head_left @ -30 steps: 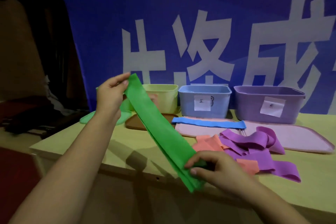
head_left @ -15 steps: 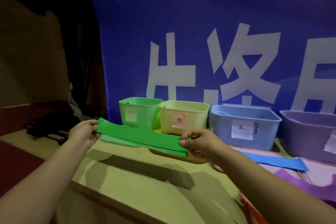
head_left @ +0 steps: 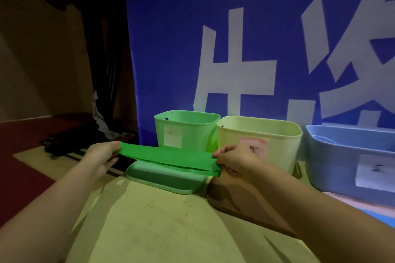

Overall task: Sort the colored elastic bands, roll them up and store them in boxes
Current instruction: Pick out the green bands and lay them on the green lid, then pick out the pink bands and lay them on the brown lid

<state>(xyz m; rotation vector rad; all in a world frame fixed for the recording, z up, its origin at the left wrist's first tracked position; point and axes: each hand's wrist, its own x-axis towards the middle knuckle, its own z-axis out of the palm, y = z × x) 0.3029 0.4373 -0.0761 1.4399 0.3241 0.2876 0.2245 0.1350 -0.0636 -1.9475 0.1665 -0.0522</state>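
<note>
**Green band stretched flat between two hands above the green lid**

At the far left, beyond the bench [head_left: 149, 230], a dim floor area holds a dark bundle [head_left: 70, 139] and a pale crumpled cloth [head_left: 100, 119]; both are too dark to identify further.

The left hand [head_left: 100, 156] comes in from the lower left. Its fingers [head_left: 112, 161] are curled round the left end of the green band [head_left: 168, 158] and pinch it, with the thumb on top.

The green band runs almost level from that hand to the right one, folded so that several layers show along its lower edge. It hangs in the air, just above a green lid [head_left: 164, 179] that lies flat on the bench. Whether the band touches the lid cannot be told.

Behind the band stands the green box [head_left: 188, 128], upright, with a pale label on its front wall. Just beside it to the right is the yellow box [head_left: 277, 141], bearing a pinkish label with dark writing, and in front of that lies a brown lid [head_left: 235, 196].

The right hand [head_left: 237, 160] reaches in from the lower right, in front of the yellow box. Its fingers [head_left: 222, 152] grasp the right end of the band, thumb above and the rest tucked beneath.

Further right sits the blue box [head_left: 350, 151], cut off by the frame edge, with a white label. A blue banner [head_left: 235, 28] with large white characters hangs behind all three boxes.
</note>
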